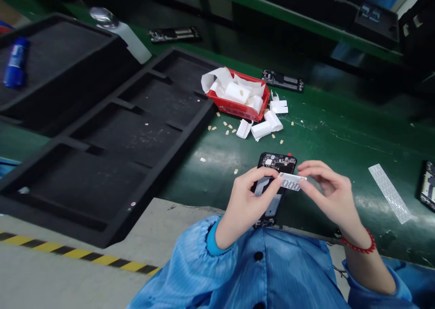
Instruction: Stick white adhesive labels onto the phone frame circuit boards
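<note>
A small white sticker sheet [291,181] with grey shapes is held above an opened phone [279,164]. My left hand [249,198] pinches the sheet's left end between thumb and fingers. At its right end, the thumb of my right hand [328,191] touches the corner, with the index finger raised a little apart from it. The phone lies on the green table [210,177] in front of my body, its inner parts facing up and partly hidden by my left hand and the sheet. A longer patterned sticker strip [390,193] lies to the right.
A red bin [234,108] of white paper scraps stands behind the phone, with loose scraps [267,125] around it. Black trays [98,150] fill the left, one bearing a blue marker [16,62]. Other phone bodies [282,81] lie at the back and far right.
</note>
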Tool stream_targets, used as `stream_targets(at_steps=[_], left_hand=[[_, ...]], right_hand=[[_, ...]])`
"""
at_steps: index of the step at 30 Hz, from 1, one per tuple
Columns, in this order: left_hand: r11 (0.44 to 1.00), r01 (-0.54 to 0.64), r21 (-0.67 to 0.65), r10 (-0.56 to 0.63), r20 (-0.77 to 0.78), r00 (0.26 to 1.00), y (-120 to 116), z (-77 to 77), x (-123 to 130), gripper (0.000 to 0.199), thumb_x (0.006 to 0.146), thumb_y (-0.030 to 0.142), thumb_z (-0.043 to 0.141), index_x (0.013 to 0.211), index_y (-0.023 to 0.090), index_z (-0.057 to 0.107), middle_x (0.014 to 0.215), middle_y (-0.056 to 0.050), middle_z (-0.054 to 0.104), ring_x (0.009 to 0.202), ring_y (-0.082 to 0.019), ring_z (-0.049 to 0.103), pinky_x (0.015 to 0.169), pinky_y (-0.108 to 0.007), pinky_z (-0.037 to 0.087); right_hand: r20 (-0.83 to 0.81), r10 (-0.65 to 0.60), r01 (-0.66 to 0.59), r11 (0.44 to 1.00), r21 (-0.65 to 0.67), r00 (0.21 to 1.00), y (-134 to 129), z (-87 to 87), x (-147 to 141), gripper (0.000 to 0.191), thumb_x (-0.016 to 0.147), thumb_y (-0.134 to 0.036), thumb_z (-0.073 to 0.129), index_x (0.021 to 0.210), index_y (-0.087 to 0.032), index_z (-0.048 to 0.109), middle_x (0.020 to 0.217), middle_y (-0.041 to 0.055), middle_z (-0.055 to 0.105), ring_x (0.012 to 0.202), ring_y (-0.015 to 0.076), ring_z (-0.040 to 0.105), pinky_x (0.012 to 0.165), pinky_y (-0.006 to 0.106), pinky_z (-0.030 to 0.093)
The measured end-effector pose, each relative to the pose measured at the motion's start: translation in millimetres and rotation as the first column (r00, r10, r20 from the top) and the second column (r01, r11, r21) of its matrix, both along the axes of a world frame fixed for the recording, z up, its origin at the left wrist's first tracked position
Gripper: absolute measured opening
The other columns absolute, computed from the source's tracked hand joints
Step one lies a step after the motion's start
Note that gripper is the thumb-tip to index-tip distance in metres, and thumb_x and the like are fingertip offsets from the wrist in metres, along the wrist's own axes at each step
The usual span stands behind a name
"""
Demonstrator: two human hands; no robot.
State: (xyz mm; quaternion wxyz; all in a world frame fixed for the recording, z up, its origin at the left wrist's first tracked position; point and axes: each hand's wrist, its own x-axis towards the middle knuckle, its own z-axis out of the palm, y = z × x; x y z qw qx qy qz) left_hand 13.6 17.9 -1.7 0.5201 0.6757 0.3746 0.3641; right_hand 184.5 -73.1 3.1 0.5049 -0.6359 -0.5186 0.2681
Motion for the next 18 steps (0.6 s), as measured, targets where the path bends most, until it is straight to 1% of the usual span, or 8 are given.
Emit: stream_targets(at_steps=[2, 4, 6, 9, 12, 14, 16, 18], left_hand=[[1.000, 0.012, 0.026, -0.012, -0.006, 1.000, -1, 1.0, -2, 0.005, 0.083, 0.019, 0.071, 0.078, 0.017, 0.073, 0.076, 0.000, 0.075, 0.068, -0.011, 0.069, 0.063, -0.017, 0.052], [0.999, 0.029, 0.036, -0.028, -0.015, 0.999, -2, 1.4, -3, 0.005, 0.084, 0.018, 0.071, 0.079, 0.017, 0.073, 0.078, -0.001, 0.075, 0.070, -0.012, 0.069, 0.065, -0.018, 0.053], [0.998, 0.051, 0.039, -0.049, -0.029, 0.998, -4, 1.4, -3, 0.006, 0.085, 0.019, 0.070, 0.080, 0.018, 0.073, 0.079, -0.001, 0.074, 0.071, -0.013, 0.069, 0.065, -0.020, 0.054], [0.996, 0.082, 0.046, -0.080, -0.053, 0.995, -7, 1.9, -4, 0.008, 0.086, 0.020, 0.068, 0.081, 0.018, 0.073, 0.080, -0.001, 0.074, 0.072, -0.013, 0.068, 0.066, -0.021, 0.053], [0.993, 0.101, 0.058, -0.097, -0.070, 0.993, -8, 3.5, -5, 0.009, 0.087, 0.020, 0.068, 0.080, 0.018, 0.073, 0.079, -0.001, 0.073, 0.072, -0.013, 0.067, 0.067, -0.020, 0.053], [0.994, 0.099, 0.052, -0.095, -0.071, 0.993, -8, 4.4, -5, 0.009, 0.087, 0.020, 0.068, 0.079, 0.018, 0.072, 0.078, -0.001, 0.073, 0.071, -0.013, 0.067, 0.068, -0.021, 0.053], [0.996, 0.085, 0.030, -0.083, -0.064, 0.994, -7, 4.7, -5, 0.009, 0.086, 0.019, 0.068, 0.079, 0.018, 0.072, 0.077, -0.001, 0.073, 0.071, -0.013, 0.067, 0.067, -0.020, 0.053], [0.997, 0.072, 0.008, -0.072, -0.058, 0.996, -6, 4.7, -4, 0.008, 0.085, 0.019, 0.069, 0.078, 0.017, 0.071, 0.077, 0.000, 0.073, 0.071, -0.013, 0.068, 0.067, -0.020, 0.052]], right_hand=[[0.177, 0.026, -0.029, 0.999, 0.014, 0.984, -1, 8.9, 10, 0.009, 0.088, -0.018, 0.072, 0.097, -0.021, 0.073, 0.106, 0.0063, 0.071, 0.102, 0.0148, 0.069, 0.090, 0.028, 0.057], [0.317, 0.047, -0.060, 0.998, 0.031, 0.947, 0, 18.1, 17, 0.009, 0.088, -0.018, 0.071, 0.096, -0.021, 0.073, 0.104, 0.0056, 0.071, 0.097, 0.0146, 0.070, 0.086, 0.028, 0.057], [0.413, 0.090, -0.113, 0.993, 0.030, 0.906, 2, 26.0, 22, 0.007, 0.090, -0.018, 0.069, 0.095, -0.021, 0.072, 0.103, 0.0056, 0.070, 0.094, 0.0150, 0.070, 0.082, 0.029, 0.057], [0.500, 0.192, -0.213, 0.977, -0.014, 0.844, 7, 33.4, 26, 0.007, 0.093, -0.019, 0.065, 0.094, -0.022, 0.072, 0.104, 0.0055, 0.071, 0.094, 0.0157, 0.069, 0.080, 0.030, 0.057], [0.547, 0.288, -0.304, 0.951, -0.064, 0.786, 11, 35.3, 28, 0.007, 0.094, -0.019, 0.062, 0.092, -0.021, 0.069, 0.104, 0.0056, 0.071, 0.093, 0.0157, 0.068, 0.080, 0.031, 0.056], [0.587, 0.302, -0.337, 0.940, -0.051, 0.752, 12, 33.8, 29, 0.005, 0.094, -0.017, 0.061, 0.092, -0.020, 0.066, 0.103, 0.0061, 0.069, 0.091, 0.0155, 0.066, 0.080, 0.031, 0.055], [0.657, 0.276, -0.355, 0.935, -0.014, 0.701, 11, 30.7, 29, 0.005, 0.094, -0.015, 0.061, 0.096, -0.019, 0.062, 0.104, 0.0060, 0.069, 0.089, 0.0148, 0.065, 0.087, 0.035, 0.053], [0.729, 0.240, -0.361, 0.933, 0.009, 0.641, 9, 27.1, 29, 0.008, 0.094, -0.012, 0.061, 0.098, -0.019, 0.059, 0.103, 0.0053, 0.069, 0.090, 0.0142, 0.065, 0.100, 0.041, 0.048]])
